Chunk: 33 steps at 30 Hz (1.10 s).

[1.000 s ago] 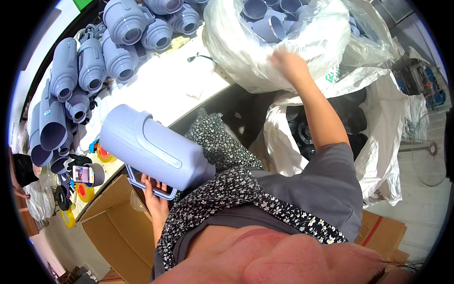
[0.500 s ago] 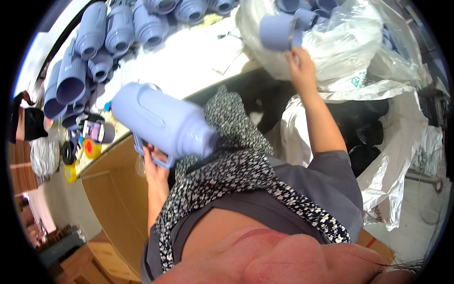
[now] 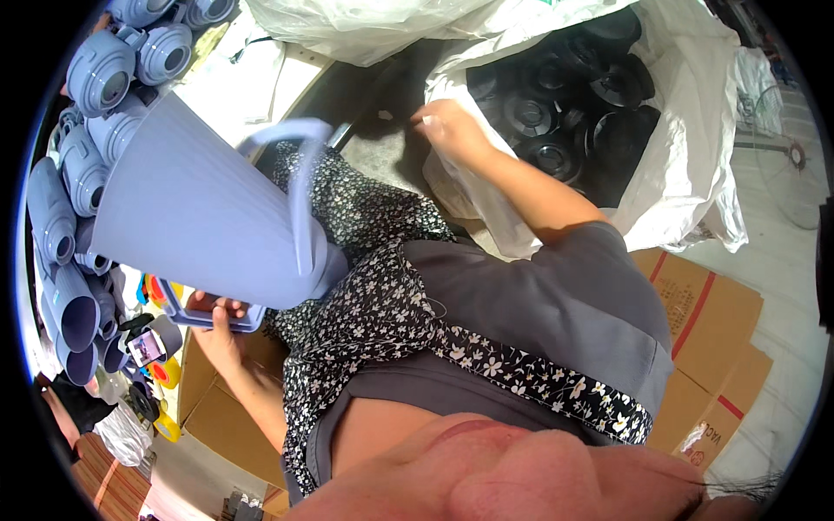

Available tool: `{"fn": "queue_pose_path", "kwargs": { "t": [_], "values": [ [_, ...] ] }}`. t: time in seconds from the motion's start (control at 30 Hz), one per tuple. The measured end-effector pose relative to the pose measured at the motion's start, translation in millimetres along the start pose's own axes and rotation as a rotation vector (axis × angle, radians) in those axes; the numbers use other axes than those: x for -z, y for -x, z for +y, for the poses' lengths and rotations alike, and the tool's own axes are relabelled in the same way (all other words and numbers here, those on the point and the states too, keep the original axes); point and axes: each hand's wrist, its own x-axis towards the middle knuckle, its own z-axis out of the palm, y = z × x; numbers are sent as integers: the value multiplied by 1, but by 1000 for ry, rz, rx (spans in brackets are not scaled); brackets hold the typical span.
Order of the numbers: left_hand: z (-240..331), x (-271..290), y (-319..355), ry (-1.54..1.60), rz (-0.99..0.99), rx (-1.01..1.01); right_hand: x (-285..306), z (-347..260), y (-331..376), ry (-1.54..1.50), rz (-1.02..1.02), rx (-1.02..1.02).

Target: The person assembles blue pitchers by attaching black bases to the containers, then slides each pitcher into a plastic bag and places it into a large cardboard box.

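Note:
My left hand (image 3: 224, 334) is closed round the side handle of a large pale-blue thermos flask (image 3: 200, 195). The flask lies tilted across my lap, its wide end toward the upper left and its narrow end against my floral apron (image 3: 373, 286). A carrying handle (image 3: 300, 182) of the same blue arches over its side. What covers the narrow end I cannot make out. My right hand (image 3: 452, 132) hovers at the near-left rim of a white bag (image 3: 678, 174), fingers loosely bent with nothing visible in them. Black round lids (image 3: 552, 156) fill this bag.
Several blue flasks (image 3: 80, 165) crowd the table at the left. Beside them lie a phone (image 3: 145, 349) and yellow tape rolls (image 3: 165, 373). An open carton (image 3: 226, 425) stands below the table edge. Flattened cardboard (image 3: 712, 339) lies on the floor at the right.
The blue cup has left my right hand, which is now by the bag of black lids. The flask has swung round, its wide end now larger and nearer. My view has turned rightward.

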Motion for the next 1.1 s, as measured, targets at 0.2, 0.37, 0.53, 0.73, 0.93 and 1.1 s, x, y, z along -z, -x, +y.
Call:
{"fn": "queue_pose_path", "kwargs": {
  "t": [0.2,0.37,0.53,0.73,0.93,1.1],
  "values": [
    [25,-21,14,-384,-26,239,108,111,85,902,-43,-875],
    [32,2,9,-311,-150,188,137,156,152,883,-706,-1005],
    [41,3,8,-380,-196,187,170,153,146,508,-621,-1269],
    [41,3,14,-366,-266,114,192,46,46,500,-657,-1073],
    [35,-33,17,-580,-287,31,120,-143,-108,123,-78,-182],
    [34,-52,19,-488,-249,49,56,-229,-118,95,-278,553]
  ]
}}
